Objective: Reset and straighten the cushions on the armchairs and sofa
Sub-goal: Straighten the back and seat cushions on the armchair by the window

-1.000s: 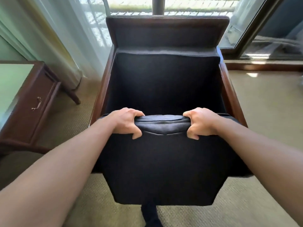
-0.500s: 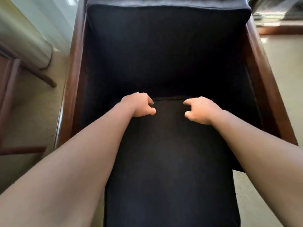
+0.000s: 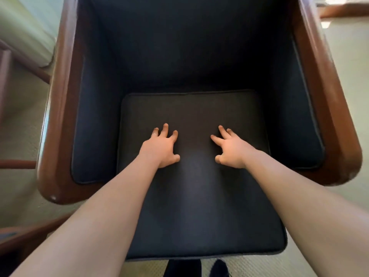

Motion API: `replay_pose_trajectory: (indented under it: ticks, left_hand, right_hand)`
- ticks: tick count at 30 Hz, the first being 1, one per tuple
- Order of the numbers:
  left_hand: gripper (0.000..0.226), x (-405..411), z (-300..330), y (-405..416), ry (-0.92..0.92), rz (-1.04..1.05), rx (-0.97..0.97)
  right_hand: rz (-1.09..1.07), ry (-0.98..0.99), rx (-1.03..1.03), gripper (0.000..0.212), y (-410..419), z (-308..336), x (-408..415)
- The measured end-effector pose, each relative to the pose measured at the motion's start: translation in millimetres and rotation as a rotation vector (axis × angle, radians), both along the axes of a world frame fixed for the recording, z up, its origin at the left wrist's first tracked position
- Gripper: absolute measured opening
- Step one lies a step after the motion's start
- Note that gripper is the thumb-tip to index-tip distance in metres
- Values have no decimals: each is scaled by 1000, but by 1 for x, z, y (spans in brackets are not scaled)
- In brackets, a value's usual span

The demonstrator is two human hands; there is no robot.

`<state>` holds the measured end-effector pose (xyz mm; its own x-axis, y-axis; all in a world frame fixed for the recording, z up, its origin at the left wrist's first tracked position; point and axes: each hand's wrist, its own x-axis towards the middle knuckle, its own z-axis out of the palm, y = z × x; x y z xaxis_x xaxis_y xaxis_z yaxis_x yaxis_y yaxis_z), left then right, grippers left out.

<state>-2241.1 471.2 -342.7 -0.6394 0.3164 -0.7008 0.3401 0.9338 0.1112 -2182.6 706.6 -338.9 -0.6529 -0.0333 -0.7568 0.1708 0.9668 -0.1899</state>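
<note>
A dark navy seat cushion (image 3: pixel 199 206) lies flat in the wooden-framed armchair (image 3: pixel 60 120), its front edge sticking out past the frame toward me. My left hand (image 3: pixel 161 146) presses down on the cushion's middle with fingers spread. My right hand (image 3: pixel 229 148) presses beside it, fingers also spread and straight. Neither hand grips anything. The dark back cushion (image 3: pixel 187 47) fills the chair's rear, and padded side panels (image 3: pixel 91 124) line both arms.
Beige carpet (image 3: pixel 351 206) surrounds the chair. A wooden side table's leg and edge (image 3: pixel 18 163) show at the left, with a pale curtain (image 3: pixel 26 31) above it. My dark shoes (image 3: pixel 217 268) stand at the chair's front.
The cushion, held up by its edge a second ago, now lies flat on the seat. Both hands let go of it and now press its top with spread fingers. My view tipped down.
</note>
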Motion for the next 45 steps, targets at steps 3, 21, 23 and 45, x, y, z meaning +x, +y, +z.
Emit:
replay_pose_trajectory:
  ticks: [3, 21, 23, 45]
  left_hand:
    - [91, 48, -1, -1, 47, 4, -12]
    - [129, 270, -25, -56, 178, -256, -9]
    - [135, 273, -26, -58, 204, -270, -30]
    - [121, 172, -21, -42, 227, -263, -29]
  right_hand:
    - [41, 48, 12, 88, -4, -3, 43]
    - [386, 130, 97, 128, -25, -17, 252]
    - [397, 162, 122, 129, -24, -20, 256]
    - [392, 222, 89, 120, -1, -19, 160]
